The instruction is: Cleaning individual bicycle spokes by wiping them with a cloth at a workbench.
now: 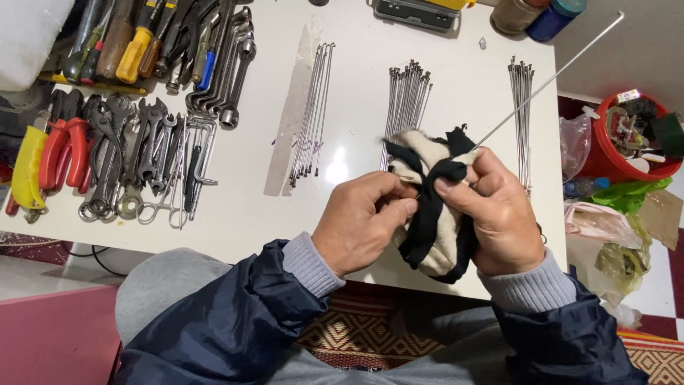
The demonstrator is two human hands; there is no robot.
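I keep both hands, left hand [360, 221] and right hand [491, 214], pinching the black-and-cream rag [431, 207] snugly around the thin spoke [548, 82] (steady pressure, I judge).

The soft black-and-cream cloth rag [434, 207] is looking matt and fuzzy, bunched around a thin bright steel spoke [548, 82] that is gleaming smooth. The glossy white table [249, 207] is catching a glare. Bundles of slim metal spokes [407, 96] are shining dully, the grey steel wrenches [135, 153] are looking worn, and the red plastic-handled pliers [64, 150] are showing a sheen.
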